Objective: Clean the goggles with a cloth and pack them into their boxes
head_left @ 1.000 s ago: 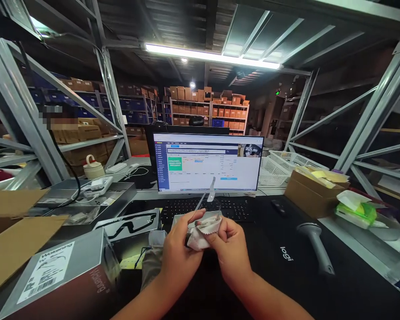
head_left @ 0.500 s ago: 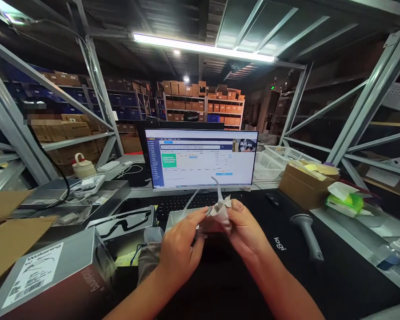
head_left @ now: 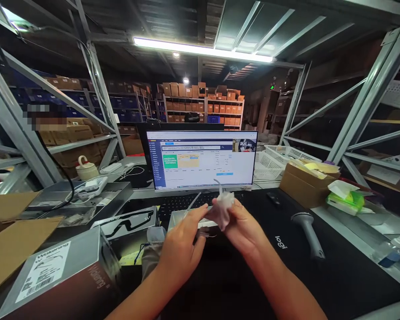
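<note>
Over the desk in front of the monitor, my left hand (head_left: 182, 238) is closed on a pair of glasses (head_left: 194, 202). Two thin pale temple arms stick up from them, but the lenses are mostly hidden by fingers and cloth. My right hand (head_left: 248, 227) pinches a crumpled light grey wiping cloth (head_left: 222, 211), pressed around the right side of the glasses. Just beyond the hands lies an open light-coloured box (head_left: 176, 218), partly covered. A grey pouch (head_left: 150, 255) with a blue cord is beside my left wrist.
Left stand a silver box (head_left: 53, 271) with a label, a flat box with a glasses picture (head_left: 128, 224) and open cardboard flaps (head_left: 23, 235). The monitor (head_left: 203, 164) and keyboard (head_left: 173, 202) are ahead. Right are a barcode scanner (head_left: 310, 233), mouse (head_left: 273, 199), cardboard box (head_left: 298, 184) and bottle (head_left: 393, 252).
The cloth in my right hand has shifted and now hangs bunched over the right side of the glasses. My left hand keeps its hold, and the view has tilted slightly.
</note>
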`<state>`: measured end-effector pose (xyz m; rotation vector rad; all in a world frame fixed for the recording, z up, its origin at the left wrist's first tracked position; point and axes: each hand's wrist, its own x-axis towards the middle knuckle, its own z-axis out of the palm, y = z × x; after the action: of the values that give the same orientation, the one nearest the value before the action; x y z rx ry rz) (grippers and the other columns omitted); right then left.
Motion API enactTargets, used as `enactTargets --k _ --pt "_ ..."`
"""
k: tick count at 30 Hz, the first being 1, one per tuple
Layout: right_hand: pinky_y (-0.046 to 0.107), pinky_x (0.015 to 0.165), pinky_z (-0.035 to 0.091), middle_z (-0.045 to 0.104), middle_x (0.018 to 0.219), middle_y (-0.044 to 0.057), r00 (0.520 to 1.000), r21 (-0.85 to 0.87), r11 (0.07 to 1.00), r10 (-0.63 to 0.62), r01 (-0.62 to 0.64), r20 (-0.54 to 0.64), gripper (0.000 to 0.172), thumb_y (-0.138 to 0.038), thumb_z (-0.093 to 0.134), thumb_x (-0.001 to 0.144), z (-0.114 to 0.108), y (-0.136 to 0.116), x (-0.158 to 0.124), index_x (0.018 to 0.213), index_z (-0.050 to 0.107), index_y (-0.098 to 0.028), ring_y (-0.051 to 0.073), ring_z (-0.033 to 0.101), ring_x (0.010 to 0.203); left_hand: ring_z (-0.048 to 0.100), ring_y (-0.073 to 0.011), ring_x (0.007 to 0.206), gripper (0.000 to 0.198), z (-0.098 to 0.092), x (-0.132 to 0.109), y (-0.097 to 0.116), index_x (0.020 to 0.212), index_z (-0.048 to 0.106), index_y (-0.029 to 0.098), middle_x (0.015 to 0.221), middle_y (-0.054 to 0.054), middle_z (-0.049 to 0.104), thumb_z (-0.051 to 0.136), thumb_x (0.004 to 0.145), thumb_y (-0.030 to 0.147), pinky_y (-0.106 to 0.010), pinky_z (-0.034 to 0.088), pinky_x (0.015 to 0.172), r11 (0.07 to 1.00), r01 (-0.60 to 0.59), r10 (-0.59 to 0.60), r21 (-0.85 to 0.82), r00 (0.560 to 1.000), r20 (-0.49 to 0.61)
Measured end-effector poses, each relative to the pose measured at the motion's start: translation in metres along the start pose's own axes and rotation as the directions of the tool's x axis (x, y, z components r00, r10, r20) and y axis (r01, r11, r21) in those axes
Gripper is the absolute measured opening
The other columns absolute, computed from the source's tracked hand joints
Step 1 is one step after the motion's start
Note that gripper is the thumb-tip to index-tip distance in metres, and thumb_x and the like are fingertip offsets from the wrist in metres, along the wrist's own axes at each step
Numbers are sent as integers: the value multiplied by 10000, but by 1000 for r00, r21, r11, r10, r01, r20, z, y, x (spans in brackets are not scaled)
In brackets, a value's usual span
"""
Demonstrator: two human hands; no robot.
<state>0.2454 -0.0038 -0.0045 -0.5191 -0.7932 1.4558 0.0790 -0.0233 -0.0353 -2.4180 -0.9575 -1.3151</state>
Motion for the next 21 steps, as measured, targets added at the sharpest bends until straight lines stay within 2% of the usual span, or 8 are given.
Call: enactTargets --k 3,7,10,11,13,15,17,21 --pt "310 594 541 721 770 36 990 -172 978 -131 120 -53 447 -472 912 549 -17 -15 16 778 640 -202 193 656 666 579 -207 1271 450 -3 1 -1 1349 476 189 1375 -106 607 467 910 90 -364 504 1058 999 -24 26 -49 999 33" --pt "224 463 421 603 586 -27 967 -282 935 -244 216 -70 493 -529 884 599 -39 -31 29 676 521 -204 114 523 489 567 -219 1284 473 -17 4 -9 1355 476 217 1407 -94 583 481 897 101 -417 497 1078 997 14 -5 -82 994 106" --pt "231 504 428 576 604 -48 906 -452 836 -405 312 -124 466 -509 824 696 -54 -45 29 721 451 -230 140 569 538 556 -243 1298 498 -30 7 -14 1340 497 248 1438 -75 557 479 868 90 -471 504 1069 995 56 -37 -87 976 214" --pt "256 543 447 605 636 -35 863 -587 745 -483 317 -146 404 -489 789 735 -58 -49 28 785 479 -234 171 606 586 539 -254 1317 509 -32 8 -14 1340 503 261 1455 -65 541 480 863 86 -496 494 1075 994 77 -53 -83 963 263" --pt "305 605 453 677 707 5 758 -862 448 -640 237 -124 340 -417 710 795 -63 -57 25 1021 545 -225 235 652 672 501 -271 1353 536 -36 9 -15 1346 510 291 1489 -40 506 488 855 79 -542 457 1102 991 112 -78 -73 927 367" --pt "327 635 431 730 784 42 707 -980 157 -706 119 -27 508 -341 639 822 -66 -62 22 1291 501 -204 263 658 706 503 -267 1347 553 -35 11 -14 1340 523 307 1504 -23 489 508 843 66 -557 420 1130 987 143 -96 -71 888 450" --pt "326 651 417 741 820 47 729 -996 -10 -681 89 72 527 -307 580 836 -65 -63 21 1349 515 -210 250 646 687 530 -248 1316 559 -33 13 -13 1322 545 296 1494 -22 500 527 824 44 -535 411 1142 982 173 -113 -77 861 495" --pt "313 645 394 705 797 48 774 -980 -183 -608 79 176 281 -352 515 862 -54 -56 17 1030 703 -227 230 614 689 561 -243 1278 561 -28 15 -10 1298 588 254 1427 -43 571 543 795 7 -506 411 1142 983 167 -111 -73 866 487"
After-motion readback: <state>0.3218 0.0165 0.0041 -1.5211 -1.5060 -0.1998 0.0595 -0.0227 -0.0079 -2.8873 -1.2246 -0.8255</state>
